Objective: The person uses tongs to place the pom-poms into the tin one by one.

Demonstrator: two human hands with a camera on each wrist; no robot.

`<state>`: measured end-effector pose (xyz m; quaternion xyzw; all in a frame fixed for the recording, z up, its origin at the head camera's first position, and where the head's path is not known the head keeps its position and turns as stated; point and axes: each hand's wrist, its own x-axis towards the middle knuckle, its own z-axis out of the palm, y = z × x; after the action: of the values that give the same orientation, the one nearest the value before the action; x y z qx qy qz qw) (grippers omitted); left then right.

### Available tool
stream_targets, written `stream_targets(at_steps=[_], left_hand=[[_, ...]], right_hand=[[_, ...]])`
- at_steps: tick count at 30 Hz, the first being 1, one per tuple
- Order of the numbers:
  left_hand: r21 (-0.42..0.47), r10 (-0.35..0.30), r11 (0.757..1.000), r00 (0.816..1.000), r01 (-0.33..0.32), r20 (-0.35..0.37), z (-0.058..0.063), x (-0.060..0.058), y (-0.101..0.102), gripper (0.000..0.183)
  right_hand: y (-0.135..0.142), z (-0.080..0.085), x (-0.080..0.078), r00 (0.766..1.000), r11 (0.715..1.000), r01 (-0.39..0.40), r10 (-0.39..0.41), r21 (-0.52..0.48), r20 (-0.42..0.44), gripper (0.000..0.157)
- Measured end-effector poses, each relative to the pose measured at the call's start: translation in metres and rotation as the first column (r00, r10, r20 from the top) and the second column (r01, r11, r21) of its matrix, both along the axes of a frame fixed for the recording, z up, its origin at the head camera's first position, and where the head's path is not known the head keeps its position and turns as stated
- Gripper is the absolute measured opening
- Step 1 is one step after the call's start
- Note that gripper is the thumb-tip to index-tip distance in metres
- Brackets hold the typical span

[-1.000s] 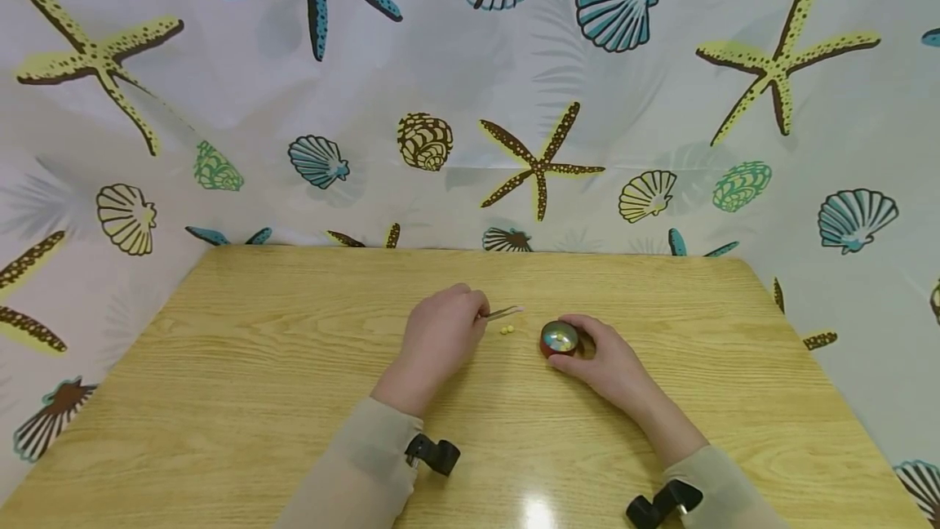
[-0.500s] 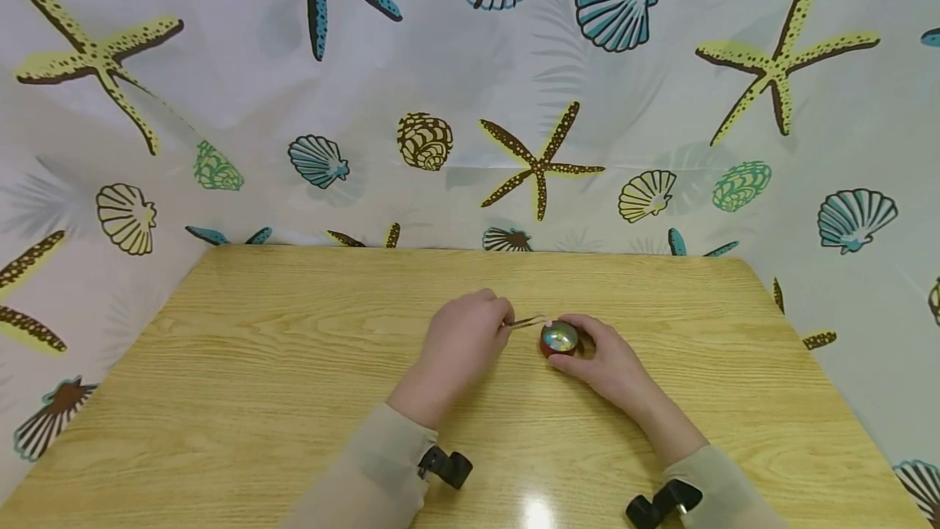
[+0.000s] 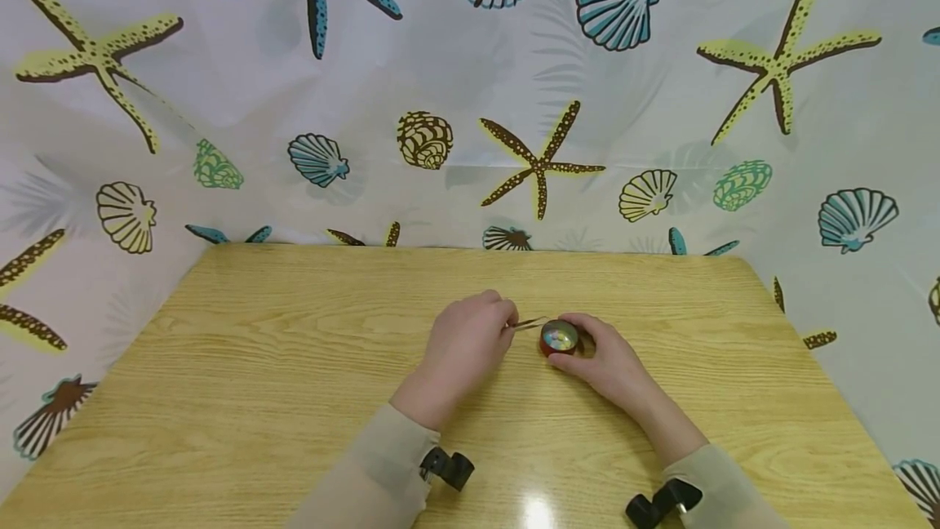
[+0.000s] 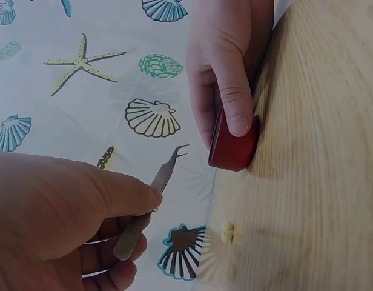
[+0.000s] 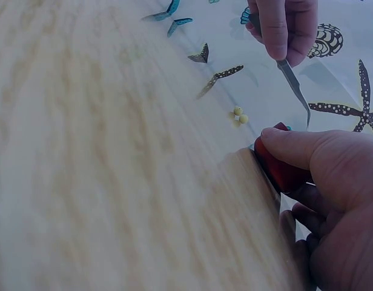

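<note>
Held between the thumb and fingers of my left hand (image 3: 470,341) is a pair of bent-tip metal tweezers (image 4: 165,177). Its points sit slightly apart with nothing between them, just left of a small round red tin (image 4: 234,151). My right hand (image 3: 605,362) grips that tin by its side, thumb in front, and the tin stands upright on the table. Several small coloured beads (image 3: 560,339) lie in the tin, blue, yellow and pink among them. Two yellow beads (image 5: 240,115) rest on the wood beside it; in the head view my left hand hides them.
The wooden table (image 3: 242,398) reaches back to a fabric sheet (image 3: 470,64) printed with starfish and shells, which also hangs along both sides. Black camera mounts (image 3: 448,468) are strapped over the beige sleeves (image 3: 374,464).
My left hand has moved right, bringing the tweezers with a small pink bead to the tin. The bead has left the tips, which now stand apart. My right hand and the tin stay put.
</note>
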<state>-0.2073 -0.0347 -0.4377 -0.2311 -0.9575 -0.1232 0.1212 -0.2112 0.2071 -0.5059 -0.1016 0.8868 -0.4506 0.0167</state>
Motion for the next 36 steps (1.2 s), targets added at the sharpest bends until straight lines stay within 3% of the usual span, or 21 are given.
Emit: stream_targets(at_steps=[7,17,24,36], left_hand=[[0.058,0.046,0.997,0.999,-0.045,-0.027,-0.002,-0.004,-0.021,0.004],[0.026,0.086,0.996,0.996,-0.087,0.031,-0.016,-0.011,-0.044,0.005],[-0.006,0.076,0.997,0.995,-0.076,0.067,-0.02,-0.011,-0.048,0.006],[-0.03,0.065,0.998,0.996,-0.063,0.059,-0.027,-0.011,-0.05,0.005]], right_hand=[[0.0,-0.002,0.0,1.0,1.0,-0.013,0.013,-0.008,0.002,0.067],[0.001,0.001,0.001,1.0,1.0,-0.009,0.009,-0.003,0.003,0.067],[0.002,-0.001,0.0,1.0,1.0,-0.008,0.008,-0.001,0.011,0.069],[0.001,-0.001,-0.001,1.0,1.0,-0.014,0.014,-0.001,0.011,0.069]])
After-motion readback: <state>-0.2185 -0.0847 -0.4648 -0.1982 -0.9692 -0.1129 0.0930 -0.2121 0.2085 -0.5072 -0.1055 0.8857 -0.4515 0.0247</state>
